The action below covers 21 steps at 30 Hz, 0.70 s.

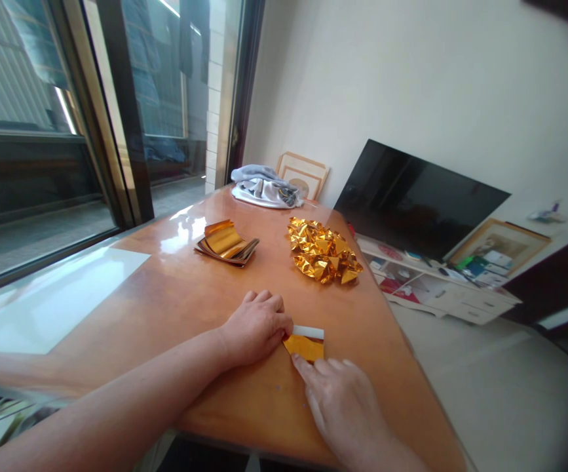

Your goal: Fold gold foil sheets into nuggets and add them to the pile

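A small sheet of gold foil paper [308, 347] with a white strip along its far edge lies partly folded on the table in front of me. My left hand [257, 328] is closed at its left corner, fingers curled and pressed together there. From the near side, my right hand [345, 403] presses on the paper; the index fingertip rests on the slanted left edge, the other fingers are bent, and the thumb is hidden. Beyond my left hand sits a stack of gold foil sheets [227, 242]. A heap of folded gold foil pieces [323, 252] lies farther back to the right.
The glossy brown table [175, 308] has a white sheet [82, 295] at its left side. Folded cloth [264, 187] and framed pictures [308, 172] are at the far end. A television [416, 196] and low white cabinet [441, 292] stand to the right; glass doors are at left.
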### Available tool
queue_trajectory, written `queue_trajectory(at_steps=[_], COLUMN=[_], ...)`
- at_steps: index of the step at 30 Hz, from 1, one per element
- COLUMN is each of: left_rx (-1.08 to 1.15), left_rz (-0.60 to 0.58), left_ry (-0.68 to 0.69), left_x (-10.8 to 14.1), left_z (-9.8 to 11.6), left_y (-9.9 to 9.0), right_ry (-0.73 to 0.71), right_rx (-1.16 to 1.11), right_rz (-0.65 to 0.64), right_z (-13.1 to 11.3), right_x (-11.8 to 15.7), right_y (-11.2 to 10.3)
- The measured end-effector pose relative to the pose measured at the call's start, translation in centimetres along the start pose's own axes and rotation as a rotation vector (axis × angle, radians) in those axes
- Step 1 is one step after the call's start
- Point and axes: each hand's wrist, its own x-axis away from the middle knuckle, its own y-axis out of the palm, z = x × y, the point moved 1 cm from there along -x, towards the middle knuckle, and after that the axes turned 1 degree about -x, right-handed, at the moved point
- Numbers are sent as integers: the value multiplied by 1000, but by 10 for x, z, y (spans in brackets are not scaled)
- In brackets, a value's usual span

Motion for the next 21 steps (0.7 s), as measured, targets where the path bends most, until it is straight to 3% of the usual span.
queue_trajectory(at_steps=[8,21], left_rx=[24,164], left_rz=[39,-42], left_ry=[-40,-138], left_x=[0,-3], left_z=[-1,-13], left_y=[7,8], right_ry=[10,3], right_rx=[-27,-72], right_rz=[-15,10], right_z=[-2,0], right_x=[-1,1], right_y=[1,7])
